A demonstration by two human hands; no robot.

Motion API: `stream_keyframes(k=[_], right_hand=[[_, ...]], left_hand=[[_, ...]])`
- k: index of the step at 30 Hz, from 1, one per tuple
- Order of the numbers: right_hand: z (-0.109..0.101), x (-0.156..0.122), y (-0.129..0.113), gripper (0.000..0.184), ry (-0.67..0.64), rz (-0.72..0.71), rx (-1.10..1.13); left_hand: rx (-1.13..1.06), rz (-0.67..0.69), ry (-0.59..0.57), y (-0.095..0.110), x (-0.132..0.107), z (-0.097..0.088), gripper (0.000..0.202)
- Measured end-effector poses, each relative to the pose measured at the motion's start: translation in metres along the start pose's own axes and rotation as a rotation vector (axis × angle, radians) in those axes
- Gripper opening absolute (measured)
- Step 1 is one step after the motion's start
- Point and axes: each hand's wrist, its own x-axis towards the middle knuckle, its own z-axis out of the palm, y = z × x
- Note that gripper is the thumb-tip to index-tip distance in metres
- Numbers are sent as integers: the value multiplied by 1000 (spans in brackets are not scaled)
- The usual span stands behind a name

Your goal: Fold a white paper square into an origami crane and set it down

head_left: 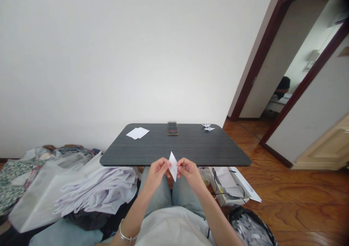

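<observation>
Between my hands, over the table's near edge, is a small white folded paper [173, 166] in a tall diamond shape with pointed ends. My left hand [160, 169] pinches its left corner between thumb and fingers. On the other side, my right hand [187, 169] grips the right corner in the same way. At the back right of the dark table [152, 149] lie small folded paper cranes [208, 128]. A few white paper sheets [137, 133] rest at the back left.
A dark framed object [172, 128] stands at the table's back middle. White cloth [100, 189] and plastic bags are heaped on the left. To the right are a white box [229, 184] with cables and a black bag [252, 228] of paper scraps. A person [283, 87] is beyond the doorway.
</observation>
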Motion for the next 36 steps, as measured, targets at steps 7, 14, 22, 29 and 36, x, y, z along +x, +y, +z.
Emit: stream_keyframes(k=[7,14,22,29,36], right_hand=[[-1,0,0,21,-31,16,36],[0,1,0,24,-61,28,60],[2,0,4,19,20,28,5],[-2,1,-1,13,10,15,-31],[-2,-3,-3,21,-98,28,14]], left_hand=[[-6,-13,-15,-1,1,-1,26],[58,-84,41,0,2,-3,23],[91,-101,85,1,1,-1,21],[-47,-119,99,3,1,-2,22],[-145,-148,121,2,1,-2,22]])
